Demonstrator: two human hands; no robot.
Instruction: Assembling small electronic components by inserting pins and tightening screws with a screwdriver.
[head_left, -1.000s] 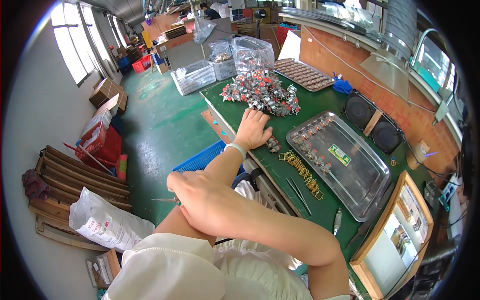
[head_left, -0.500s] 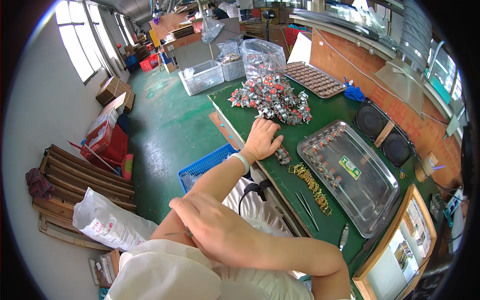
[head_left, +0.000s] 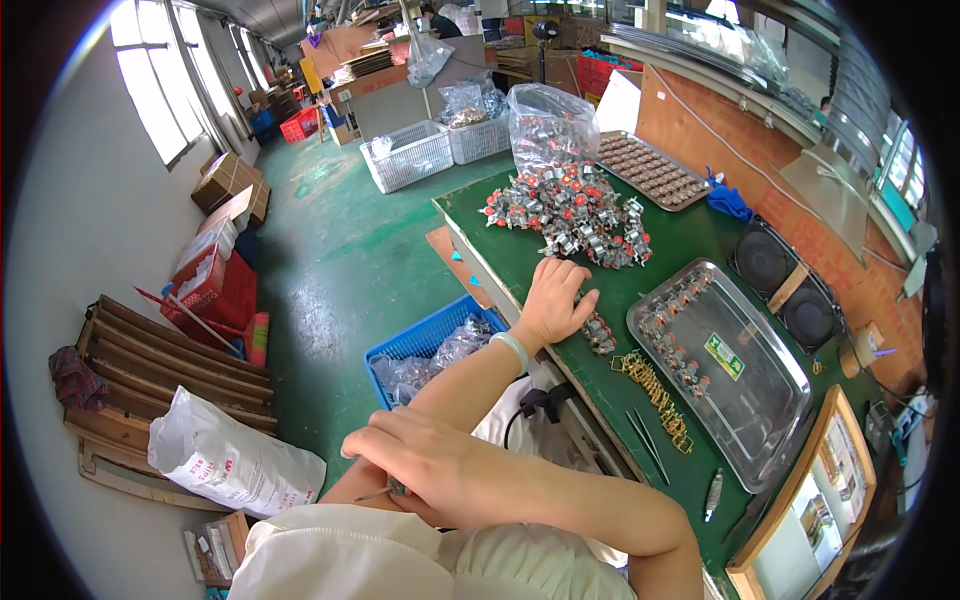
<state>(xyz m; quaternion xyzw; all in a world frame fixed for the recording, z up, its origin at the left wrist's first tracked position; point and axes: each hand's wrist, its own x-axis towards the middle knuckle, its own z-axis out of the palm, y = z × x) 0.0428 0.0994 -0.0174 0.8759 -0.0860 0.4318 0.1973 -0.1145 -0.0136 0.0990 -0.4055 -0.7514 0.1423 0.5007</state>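
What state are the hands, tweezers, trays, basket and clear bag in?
Left hand, fingers bent beside row of metal parts
Right hand, closed around thin metal item
Tweezers, lying slightly open
Silver tray, partly filled
Back tray, covered with brown pieces
Blue basket, holding plastic bags
Clear bag, upright, partly filled

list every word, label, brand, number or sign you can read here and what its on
White sack: red printing; I'm leaving out its wording.
Green-and-yellow sticker on the metal tray: markings too small to read.
Brown panel behind the bench: red lettering, too faint to read.
I can make out no other text.
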